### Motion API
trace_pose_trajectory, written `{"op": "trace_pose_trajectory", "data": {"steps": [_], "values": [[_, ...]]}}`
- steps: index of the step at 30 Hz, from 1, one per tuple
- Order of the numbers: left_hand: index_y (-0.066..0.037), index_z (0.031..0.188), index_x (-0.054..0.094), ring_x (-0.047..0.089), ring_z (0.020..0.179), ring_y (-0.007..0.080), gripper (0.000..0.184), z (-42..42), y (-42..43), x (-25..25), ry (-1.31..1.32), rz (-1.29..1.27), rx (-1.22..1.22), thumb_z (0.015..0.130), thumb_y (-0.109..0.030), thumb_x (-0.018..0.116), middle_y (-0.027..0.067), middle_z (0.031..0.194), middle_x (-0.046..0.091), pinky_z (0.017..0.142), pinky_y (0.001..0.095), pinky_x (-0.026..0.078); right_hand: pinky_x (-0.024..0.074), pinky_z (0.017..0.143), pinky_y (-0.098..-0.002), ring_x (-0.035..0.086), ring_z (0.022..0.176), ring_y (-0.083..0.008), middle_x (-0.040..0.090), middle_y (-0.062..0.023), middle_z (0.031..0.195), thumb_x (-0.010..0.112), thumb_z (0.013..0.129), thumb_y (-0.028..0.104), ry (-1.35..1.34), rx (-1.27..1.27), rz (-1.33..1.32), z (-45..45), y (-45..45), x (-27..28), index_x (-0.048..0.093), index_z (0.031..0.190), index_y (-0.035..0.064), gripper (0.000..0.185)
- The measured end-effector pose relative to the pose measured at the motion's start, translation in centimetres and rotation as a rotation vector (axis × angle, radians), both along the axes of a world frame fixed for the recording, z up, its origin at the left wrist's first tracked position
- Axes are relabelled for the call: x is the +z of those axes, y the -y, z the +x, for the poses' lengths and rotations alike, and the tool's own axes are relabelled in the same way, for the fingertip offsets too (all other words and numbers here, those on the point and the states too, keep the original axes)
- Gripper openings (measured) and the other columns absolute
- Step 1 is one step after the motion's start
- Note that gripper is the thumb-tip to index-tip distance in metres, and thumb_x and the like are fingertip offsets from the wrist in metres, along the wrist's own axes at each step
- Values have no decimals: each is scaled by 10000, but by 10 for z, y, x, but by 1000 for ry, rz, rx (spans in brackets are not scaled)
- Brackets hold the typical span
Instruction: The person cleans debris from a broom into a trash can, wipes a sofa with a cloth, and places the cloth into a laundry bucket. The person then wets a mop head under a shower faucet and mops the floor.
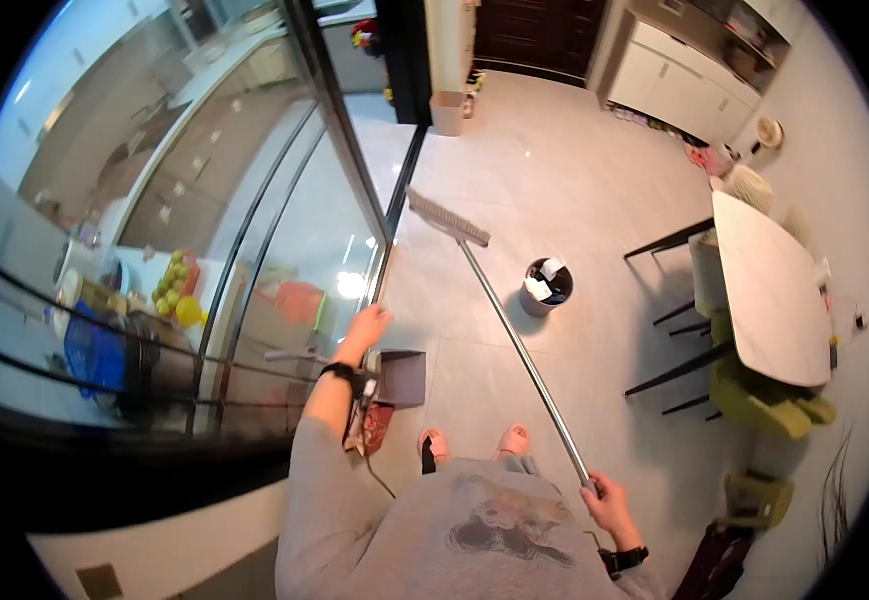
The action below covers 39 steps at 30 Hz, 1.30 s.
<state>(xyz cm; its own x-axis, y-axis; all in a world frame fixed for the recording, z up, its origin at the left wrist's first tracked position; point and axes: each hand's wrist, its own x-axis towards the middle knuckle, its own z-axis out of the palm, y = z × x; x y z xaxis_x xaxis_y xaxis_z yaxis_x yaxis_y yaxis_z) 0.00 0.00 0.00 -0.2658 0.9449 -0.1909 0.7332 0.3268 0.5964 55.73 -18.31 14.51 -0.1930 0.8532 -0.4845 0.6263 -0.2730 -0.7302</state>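
Note:
My right hand [611, 505] is wrapped round the metal pole of a broom [519, 345], near its top end. The broom's wide bristled head [448, 218] is out in front, at the foot of the glass door. My left hand [366, 328] hangs beside the glass, holding nothing, with its fingers loosely bent and apart. Below it, a grey dustpan [401, 378] stands by the door frame, next to a red patterned bag or box [375, 428]. A dark bin [546, 287] with white and dark rubbish in it stands right of the pole.
A glass sliding door [284, 200] runs along my left, with a kitchen behind it. On the right are a white-topped table [769, 290] and green chairs [754, 400]. A beige bin [447, 113] and a white cabinet [684, 80] stand farther off, near a dark door [537, 38].

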Motion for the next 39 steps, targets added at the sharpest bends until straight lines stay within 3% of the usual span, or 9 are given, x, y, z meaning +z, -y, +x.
{"op": "trace_pose_trajectory", "data": {"steps": [3,6,8,12,14,21,25,31,39], "values": [[2,955,601,604,878,343,493,80,-72,-16,386,-10,-132,877,-457,440,212,927,629,769,406,477,424,487,-242,506,550,-72,568,1,689,634,772,87,-44,-39,54,27,-7,25,557,1111,36,351],[11,1019,545,621,836,286,545,100,-106,46,849,-163,207,908,-487,354,190,934,628,731,361,507,460,580,-239,571,627,-106,633,-65,750,671,749,124,-42,-12,204,19,11,13,578,1079,27,356],[10,1201,370,608,881,249,590,158,-136,58,1372,92,349,921,-507,331,176,1080,570,759,360,511,447,516,-266,543,547,-139,590,-81,694,653,737,80,153,146,467,71,13,28,593,1043,39,314],[-4,1101,425,591,886,228,527,149,-128,116,1374,280,236,923,-494,346,161,1023,573,793,348,501,477,599,-332,595,643,-240,617,-137,770,646,739,92,162,94,671,85,37,-66,583,1065,59,333],[-5,1118,421,596,866,222,531,154,-134,125,1454,339,245,923,-494,342,150,1011,581,782,347,508,471,715,-404,590,808,-315,609,-176,927,635,750,102,365,81,388,103,45,-96,556,1107,60,368],[-50,1009,474,472,659,122,467,190,-111,158,1573,607,116,939,-481,309,25,800,513,617,263,403,450,733,-408,541,829,-316,549,-189,975,624,765,138,435,4,513,146,22,-202,520,1147,22,413],[-73,884,485,436,639,103,462,210,-75,186,1332,622,-47,962,-458,243,-1,741,495,599,240,364,440,595,-319,497,601,-199,553,-122,775,608,787,114,169,-89,497,86,-78,-83,539,1112,13,347],[-67,840,512,423,587,87,467,222,-27,206,1027,455,-99,973,-423,240,1,699,513,568,228,354,449,602,-254,535,654,-133,619,-88,955,577,844,111,-238,-99,771,-8,-157,86,546,1128,7,304],[-41,837,517,403,541,91,450,219,22,208,1031,133,18,962,-414,300,26,674,505,513,228,327,404,555,-227,466,607,-100,546,-43,829,648,818,208,-319,-8,781,-60,-167,113,497,1210,32,455]]}}
